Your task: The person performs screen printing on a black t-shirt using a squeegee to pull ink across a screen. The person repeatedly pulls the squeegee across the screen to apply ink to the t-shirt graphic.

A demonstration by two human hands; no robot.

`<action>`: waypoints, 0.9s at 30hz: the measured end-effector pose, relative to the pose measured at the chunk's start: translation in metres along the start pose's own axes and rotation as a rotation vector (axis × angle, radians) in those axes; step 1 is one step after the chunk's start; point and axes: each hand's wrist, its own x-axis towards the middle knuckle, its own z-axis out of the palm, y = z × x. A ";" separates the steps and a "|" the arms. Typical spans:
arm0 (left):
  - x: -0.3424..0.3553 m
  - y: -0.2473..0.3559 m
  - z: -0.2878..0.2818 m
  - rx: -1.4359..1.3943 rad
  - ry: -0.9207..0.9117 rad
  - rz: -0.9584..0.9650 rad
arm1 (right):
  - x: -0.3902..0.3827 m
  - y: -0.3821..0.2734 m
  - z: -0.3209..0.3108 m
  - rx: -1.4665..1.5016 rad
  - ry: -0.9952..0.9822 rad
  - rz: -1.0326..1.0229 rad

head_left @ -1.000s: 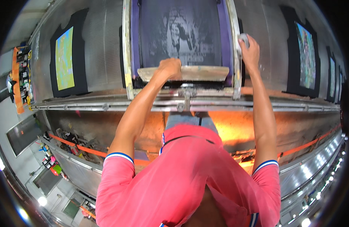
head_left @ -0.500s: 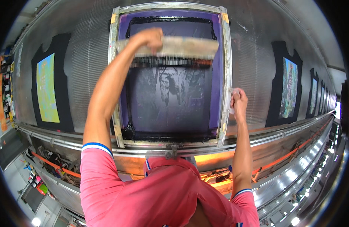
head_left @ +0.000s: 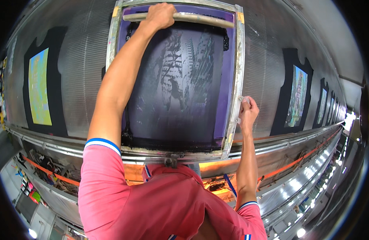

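My left hand (head_left: 161,16) is closed round the left part of a long wooden squeegee (head_left: 204,19), which lies across the far end of a printing screen. Dark ink coats the screen's purple mesh (head_left: 188,80), and a stencilled pattern shows through it. A worn metal screen frame (head_left: 237,60) surrounds the mesh. At the frame's right side my right hand (head_left: 248,112) is closed on a small whitish piece; its exact kind is hard to make out. Whatever lies under the screen is mostly hidden.
A black garment (head_left: 56,80) with a yellow-green print lies left of the screen. Another black garment (head_left: 288,88) with a colourful print lies to the right, with several more beyond it. A metal rail (head_left: 268,140) runs along the table's near edge, with an orange bar below.
My left hand has pushed the squeegee away to the far end of the screen, and it now stands more on edge. My right hand stays at the frame's side. The view has shifted slightly.
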 end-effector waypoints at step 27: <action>-0.515 0.175 0.020 -0.249 0.244 0.101 | 0.008 -0.009 -0.012 -0.065 0.081 -0.320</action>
